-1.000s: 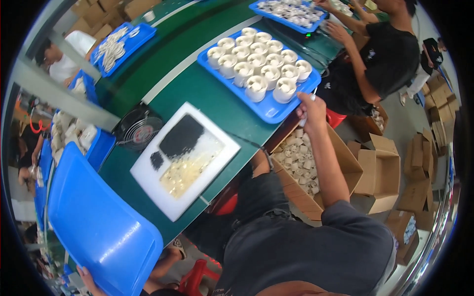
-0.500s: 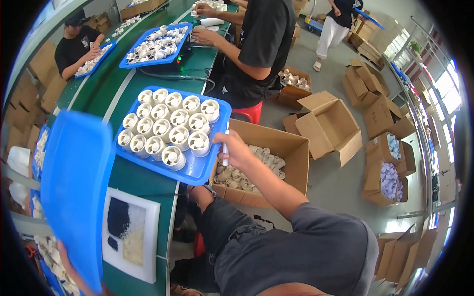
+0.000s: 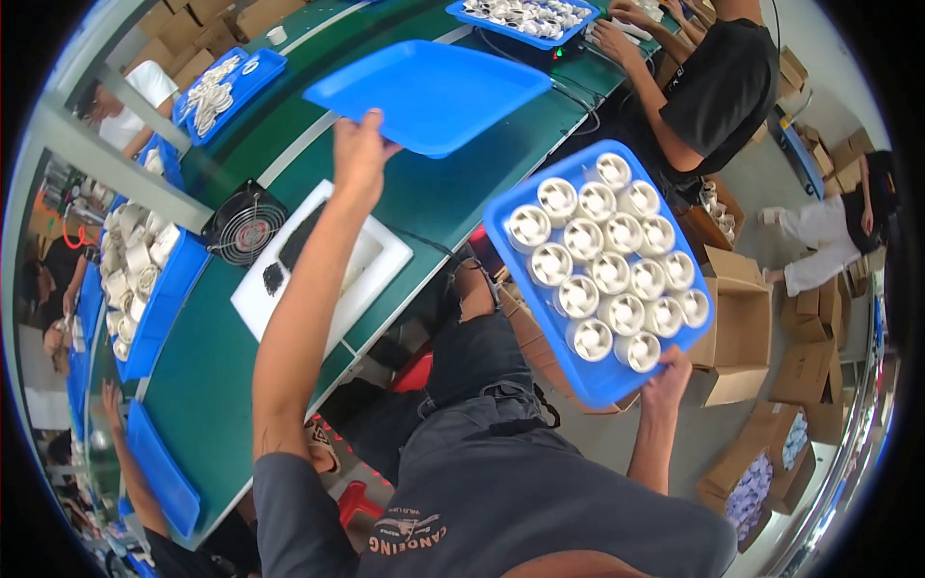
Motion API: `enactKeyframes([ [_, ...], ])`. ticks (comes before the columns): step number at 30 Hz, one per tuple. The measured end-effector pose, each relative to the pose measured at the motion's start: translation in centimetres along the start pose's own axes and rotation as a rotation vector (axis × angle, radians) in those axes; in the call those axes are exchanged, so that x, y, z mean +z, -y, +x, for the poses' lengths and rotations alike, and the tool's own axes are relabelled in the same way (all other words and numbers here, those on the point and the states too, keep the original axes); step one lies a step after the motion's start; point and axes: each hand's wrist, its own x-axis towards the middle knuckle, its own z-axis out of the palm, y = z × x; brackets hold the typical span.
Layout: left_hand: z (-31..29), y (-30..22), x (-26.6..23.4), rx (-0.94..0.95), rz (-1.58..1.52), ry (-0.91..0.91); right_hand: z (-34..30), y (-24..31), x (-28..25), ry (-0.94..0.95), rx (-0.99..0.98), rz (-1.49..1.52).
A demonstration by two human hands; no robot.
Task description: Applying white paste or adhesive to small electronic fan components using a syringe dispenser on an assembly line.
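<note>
My left hand (image 3: 360, 159) grips the near edge of a bare blue tray (image 3: 434, 91), thumb on top, and holds it over the green work table. My right hand (image 3: 667, 378) holds a second blue tray (image 3: 590, 381) by its near right corner. That tray is tilted and hangs beyond the table's edge. Standing on it in rows are several white round cups (image 3: 609, 273) with vane-like inner parts. The fingers under both trays are partly hidden.
A white foam block (image 3: 381, 268) and a black fan (image 3: 246, 223) sit on the green table (image 3: 217, 356). Co-workers sit along it, near blue trays of white parts (image 3: 525, 21). Open cardboard boxes (image 3: 737, 328) stand on the floor at right. Another person's hand (image 3: 113, 405) is at far left.
The bare tray has swung from the left to over the table's far part. The loaded tray has moved off the table edge to the right and turned. My view has shifted left.
</note>
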Motion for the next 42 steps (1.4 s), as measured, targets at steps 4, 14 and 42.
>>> enactKeyframes([
  [4,-0.3,2.3,0.2,-0.361,0.256,0.044,-3.0,2.6,-4.3,0.026,-0.028,-0.051],
  [14,-13.7,-3.2,-2.9,0.111,0.831,0.068,-7.2,3.9,1.3,0.011,0.102,-0.146],
  [42,-39.3,-9.6,-28.3,0.064,0.689,-1.091,-22.5,-19.2,22.6,1.173,0.956,-0.42],
])
